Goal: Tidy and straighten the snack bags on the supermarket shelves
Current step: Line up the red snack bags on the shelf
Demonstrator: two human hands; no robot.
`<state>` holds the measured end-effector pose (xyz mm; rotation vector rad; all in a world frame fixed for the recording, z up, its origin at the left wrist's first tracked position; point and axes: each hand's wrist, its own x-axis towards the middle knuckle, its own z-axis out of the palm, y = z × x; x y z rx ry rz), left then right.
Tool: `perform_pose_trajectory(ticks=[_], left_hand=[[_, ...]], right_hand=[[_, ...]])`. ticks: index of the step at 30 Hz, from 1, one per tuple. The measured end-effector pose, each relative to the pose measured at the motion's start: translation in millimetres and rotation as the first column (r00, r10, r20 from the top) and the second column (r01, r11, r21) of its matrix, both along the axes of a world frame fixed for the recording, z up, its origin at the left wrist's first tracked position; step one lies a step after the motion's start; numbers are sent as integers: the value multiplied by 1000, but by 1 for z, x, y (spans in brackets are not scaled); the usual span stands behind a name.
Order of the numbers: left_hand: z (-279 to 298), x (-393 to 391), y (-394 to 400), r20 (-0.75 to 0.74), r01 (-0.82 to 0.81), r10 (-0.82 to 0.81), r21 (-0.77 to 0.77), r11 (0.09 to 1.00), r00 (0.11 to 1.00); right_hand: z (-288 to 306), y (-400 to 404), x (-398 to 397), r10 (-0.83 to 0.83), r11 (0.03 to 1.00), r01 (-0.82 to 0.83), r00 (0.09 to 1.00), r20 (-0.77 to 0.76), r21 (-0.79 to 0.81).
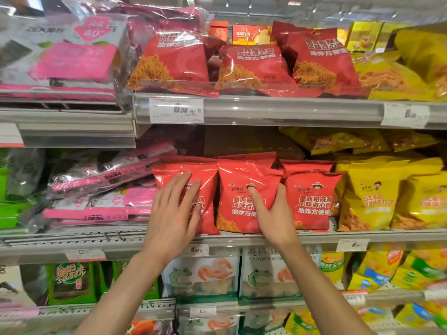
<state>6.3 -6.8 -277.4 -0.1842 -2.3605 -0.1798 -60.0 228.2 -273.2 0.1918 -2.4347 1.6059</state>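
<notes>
Both hands are working at the middle shelf (242,240), where three red snack bags are standing side by side at the front edge. The left hand (173,211) is lying flat against the left red bag (205,170), fingers straight and slightly spread, pressing on its face and gripping nothing. The right hand (273,213) is holding the middle red bag (239,189) by its right edge — the thumb is resting across the printed front, while the remaining fingers are passing out of sight into the gap between this bag and the right red bag (312,201). The middle bag is standing upright, touching the left bag on one side and overlapping the right one slightly at its top corner. Yellow snack bags (370,197) are standing just beside the red row on the right; flat pink-and-clear packets (101,204) are lying stacked, somewhat askew, on the left. On the shelf above, red noodle bags (251,66) are leaning at uneven angles behind a price label (176,110), one tilting over its neighbour. Below the hands, white bags printed with a green crocodile (200,274) are standing in a row — beside them, green packets (72,281) on the left.
</notes>
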Motion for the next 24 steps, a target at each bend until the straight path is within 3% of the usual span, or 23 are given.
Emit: perform_pose_trajectory(ticks=[2,6,8,10,14,17,19,21,24], left_hand=[[-3,0,2,-9,-20,20,-22,1000,1000],[-9,-2,2,-14,-59,58,-76,995,998],[-11,-2,2,-14,-62,61,-88,994,998],[-11,-2,2,-11,-60,60,-85,995,998],[-9,-1,0,-17,-46,45,-57,997,999],[-8,-2,0,-25,-34,33,-45,998,999],[-8,-3,0,-32,-32,31,-49,998,999],[-9,-4,0,-35,-29,27,-53,998,999],[-10,-6,0,-37,-30,28,-54,998,999]], right_hand=[[-8,-4,14,-73,997,78,984,-165,27],[-18,-15,31,-122,984,170,867,-484,57],[-18,-18,32,-132,981,185,869,-477,65],[-11,-18,28,-128,981,170,925,-357,89],[6,-8,13,-58,943,114,981,-183,312],[8,-5,14,-132,936,233,928,-350,265],[0,-5,20,-155,919,323,822,-548,225],[-9,-8,23,-116,870,402,728,-676,284],[-19,-19,20,19,822,352,768,-640,447]])
